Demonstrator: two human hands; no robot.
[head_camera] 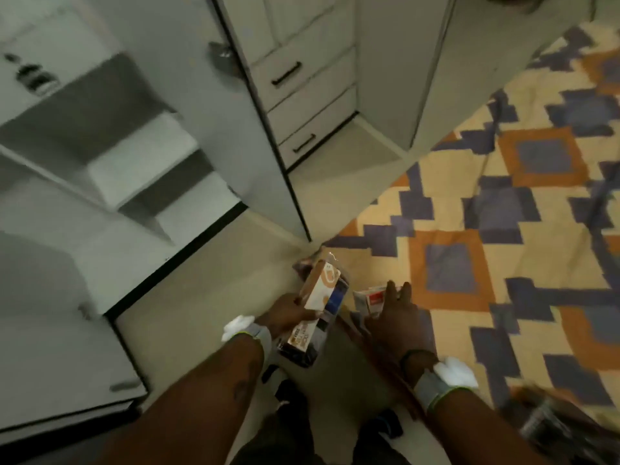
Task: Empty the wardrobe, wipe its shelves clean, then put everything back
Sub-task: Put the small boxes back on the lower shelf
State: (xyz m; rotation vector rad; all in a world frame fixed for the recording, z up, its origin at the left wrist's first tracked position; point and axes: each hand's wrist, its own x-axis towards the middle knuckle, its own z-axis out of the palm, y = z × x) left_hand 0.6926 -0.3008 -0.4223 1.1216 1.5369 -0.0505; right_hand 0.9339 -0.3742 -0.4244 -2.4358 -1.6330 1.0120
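The person bends low over the pale floor [214, 297] before the open wardrobe [268, 135], both arms reaching down. The left hand [288, 313] grips a tan and orange carton [320, 285] by its lower end, with the thumb on its face. The carton is tilted up toward the wardrobe. Pressed under it is a clear packet [302, 340] of dark goods with an orange label. Its print is too blurred to read.

The right hand [392, 317] is flat, fingers straight and a little spread, lying over a white packet [369, 300] with a red label patch. No words on it can be made out. This packet lies just beside the carton, at the edge of a patterned cloth [503, 203] of cream, orange and blue blocks.

The wardrobe's shelves [141, 162] show on the left, and its drawers [302, 78] with dark handles are farther back. Each wrist wears a grey band [427, 385].
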